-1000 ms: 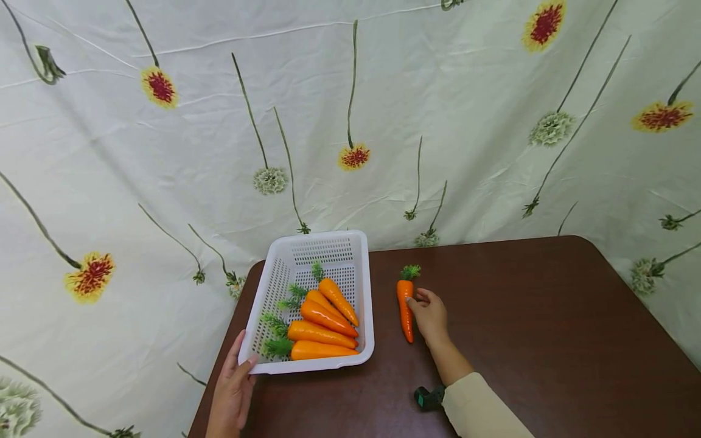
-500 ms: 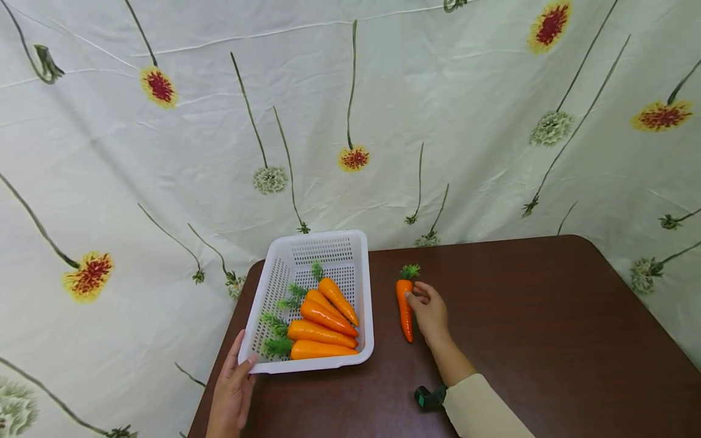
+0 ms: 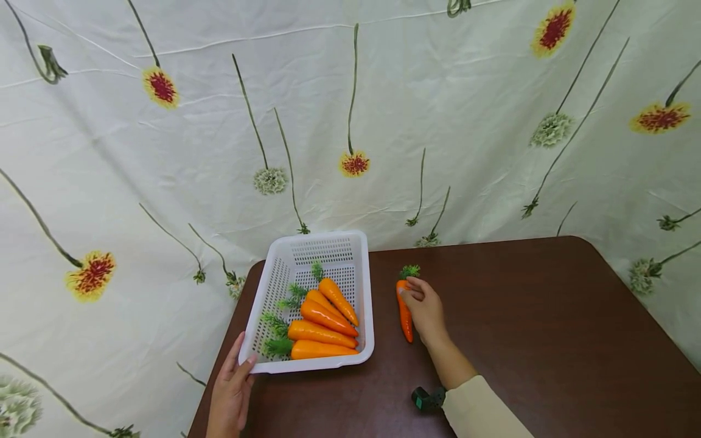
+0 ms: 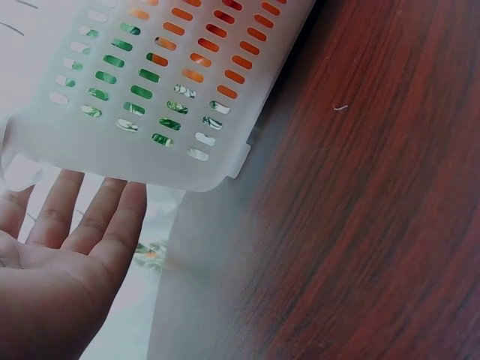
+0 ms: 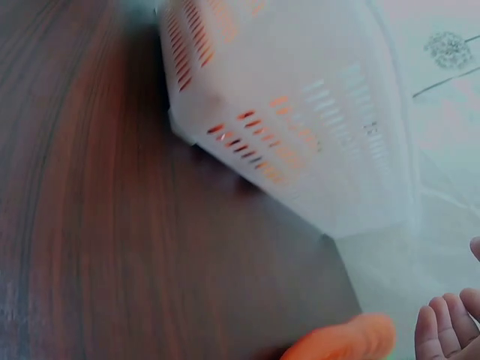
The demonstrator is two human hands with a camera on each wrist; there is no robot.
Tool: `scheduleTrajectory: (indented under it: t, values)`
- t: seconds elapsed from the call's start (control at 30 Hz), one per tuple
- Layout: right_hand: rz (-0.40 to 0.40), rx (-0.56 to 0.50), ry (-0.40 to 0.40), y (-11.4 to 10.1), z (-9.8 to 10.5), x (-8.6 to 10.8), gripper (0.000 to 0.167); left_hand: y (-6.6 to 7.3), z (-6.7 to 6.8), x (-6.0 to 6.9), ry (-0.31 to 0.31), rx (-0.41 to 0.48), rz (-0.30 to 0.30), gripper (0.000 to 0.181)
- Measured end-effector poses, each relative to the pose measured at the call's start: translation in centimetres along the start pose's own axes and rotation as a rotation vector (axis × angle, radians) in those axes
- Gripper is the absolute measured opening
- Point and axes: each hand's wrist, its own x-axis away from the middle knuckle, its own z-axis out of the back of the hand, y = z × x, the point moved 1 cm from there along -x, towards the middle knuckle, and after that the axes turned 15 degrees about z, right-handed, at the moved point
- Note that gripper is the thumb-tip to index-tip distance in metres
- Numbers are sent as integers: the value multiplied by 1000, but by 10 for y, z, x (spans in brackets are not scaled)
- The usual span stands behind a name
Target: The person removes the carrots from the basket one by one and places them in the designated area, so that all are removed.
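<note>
A white plastic basket (image 3: 369, 298) stands at the table's left side, with several glossy orange carrots (image 3: 320, 333) lying in it, leafy green tops to the left. My left hand (image 3: 230, 395) holds its near left corner, thumb over the rim; in the left wrist view the fingers (image 4: 105, 217) reach against the basket's outside. Right of the basket lies a single carrot (image 3: 406, 319), green top pointing away from me. My right hand (image 3: 429, 313) is beside and partly over it, thumb near its upper part, fingers loosely bent. In the right wrist view the fingertips (image 5: 444, 322) are apart from the carrot (image 5: 345, 339).
The dark brown table (image 3: 526, 328) extends to the right, its far edge against a white flowered cloth (image 3: 471, 121). A black wrist device (image 3: 428, 399) sits at my right wrist, below a beige sleeve (image 3: 482, 407).
My right hand has shifted slightly up and left along the single carrot, toward its leafy top. The carrot, the basket and my left hand have stayed in place.
</note>
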Motion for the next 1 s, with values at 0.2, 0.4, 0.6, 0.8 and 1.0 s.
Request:
scheduleTrajectory:
  t: [0.2, 0.4, 0.6, 0.8, 1.0]
  values:
    - [16, -17, -15, -13, -5, 3, 43, 1, -1, 2, 10, -25, 6, 63]
    - [33, -34, -39, -24, -10, 8, 43, 3, -2, 5, -3, -40, 5, 64]
    - [55, -57, -51, -29, -18, 11, 42, 3, -1, 5, 4, -44, 10, 63]
    - [85, -89, -78, -33, -24, 13, 44, 3, 1, 4, 14, -36, 22, 64]
    - [89, -94, -126, -35, -30, 16, 45, 2, 1, 3, 23, -39, 21, 63]
